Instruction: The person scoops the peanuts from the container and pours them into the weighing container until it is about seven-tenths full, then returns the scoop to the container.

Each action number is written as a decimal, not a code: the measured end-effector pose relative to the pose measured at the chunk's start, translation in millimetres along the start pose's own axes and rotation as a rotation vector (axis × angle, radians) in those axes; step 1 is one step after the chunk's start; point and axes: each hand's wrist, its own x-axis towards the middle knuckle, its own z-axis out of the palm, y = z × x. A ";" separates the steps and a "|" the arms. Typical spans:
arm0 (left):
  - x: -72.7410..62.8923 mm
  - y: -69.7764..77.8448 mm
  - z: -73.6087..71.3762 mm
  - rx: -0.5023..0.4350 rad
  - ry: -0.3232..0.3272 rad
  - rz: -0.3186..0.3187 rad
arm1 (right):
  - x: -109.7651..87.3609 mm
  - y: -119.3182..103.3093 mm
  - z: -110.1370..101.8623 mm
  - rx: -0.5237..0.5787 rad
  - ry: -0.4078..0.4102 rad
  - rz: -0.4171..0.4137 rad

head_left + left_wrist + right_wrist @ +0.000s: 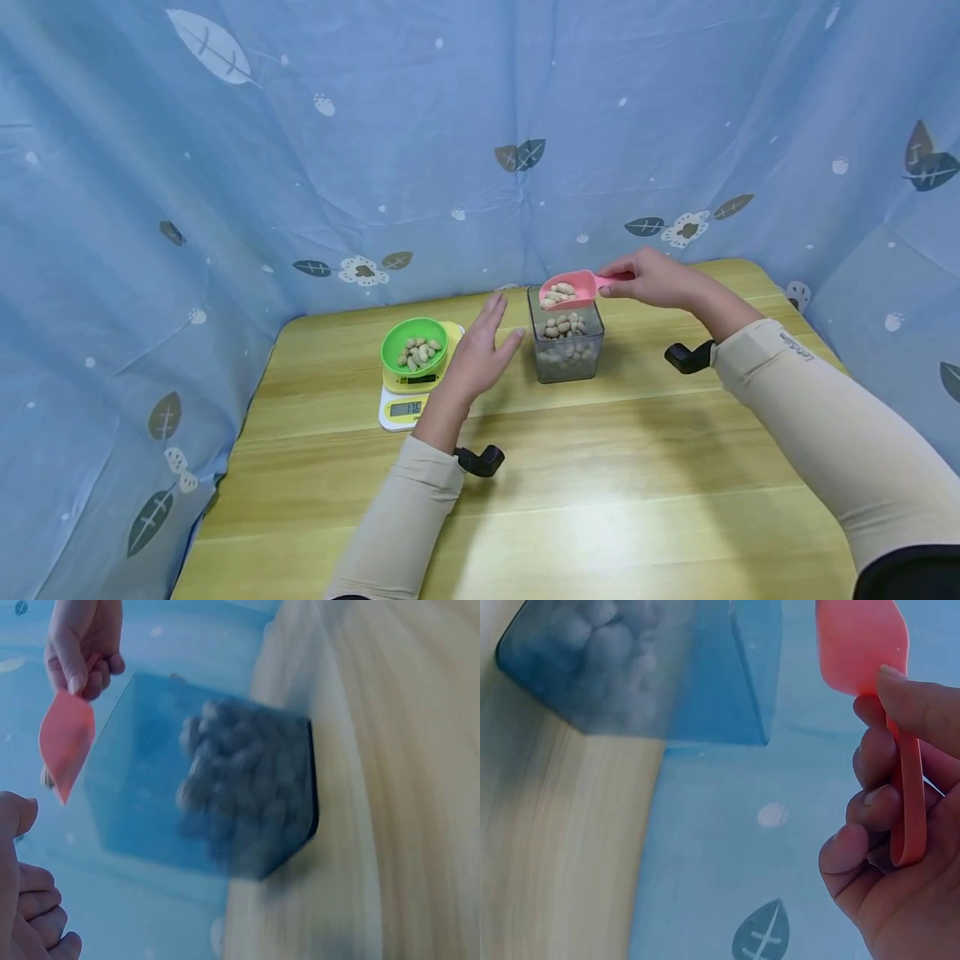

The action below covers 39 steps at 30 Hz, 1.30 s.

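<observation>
My right hand (651, 278) grips the handle of a pink scoop (862, 645), its fingers curled round it. Several peanuts in their shells (559, 294) lie in the scoop, which hovers over the mouth of a clear grey square container (567, 367). More peanuts fill the lower part of that container. My left hand (480, 354) is held in the air between the container and a kitchen scale (397, 414), fingers fairly straight, thumb apart, holding nothing. On the scale sits a green bowl (392, 346) with several peanuts in it; the display seems to read 176, any decimal point unclear.
A wooden table (570, 517) carries everything. Blue patterned cloth (450, 108) hangs close behind the table and at both sides. Black curved mounts (480, 461) stick out from both wrists.
</observation>
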 end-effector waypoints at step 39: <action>-87.6 -126.4 -73.5 0.054 0.148 -0.299 | 88.2 -124.5 169.6 0.056 0.089 -0.053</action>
